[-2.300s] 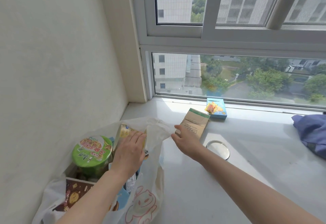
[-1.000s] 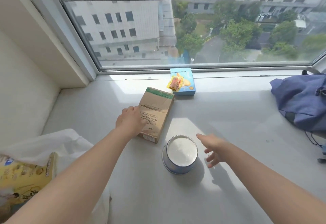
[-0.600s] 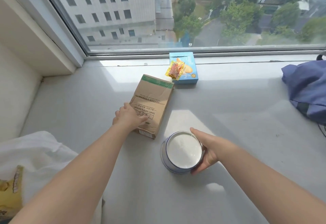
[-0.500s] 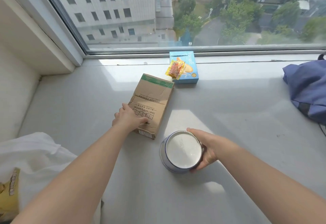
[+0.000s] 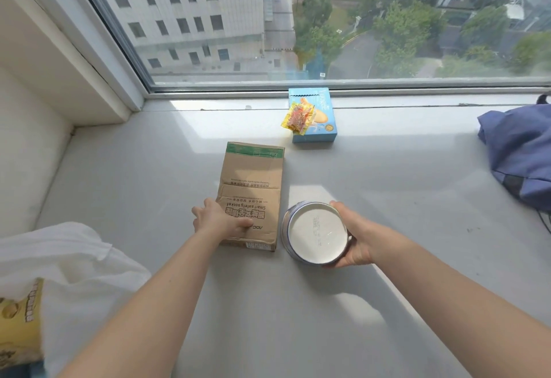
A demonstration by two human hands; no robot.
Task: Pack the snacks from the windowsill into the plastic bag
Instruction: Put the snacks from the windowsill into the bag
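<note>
Left hand (image 5: pixel 222 222): fingers (image 5: pixel 199 213) clamped on near left corner of flat brown cardboard box (image 5: pixel 253 181). Right hand (image 5: pixel 356 239): fingers (image 5: pixel 335 264) curled round round blue tin with white lid (image 5: pixel 316 233), just right of the box, mid-windowsill (image 5: pixel 387 187). Blue biscuit box (image 5: pixel 323 125) carrying yellow-orange wrapped packet (image 5: pixel 299 117) at window edge. White plastic bag (image 5: pixel 68 258) at near left corner, yellow snack packet (image 5: pixel 18 327) inside. Blue fabric backpack (image 5: pixel 518 151) at right edge.
</note>
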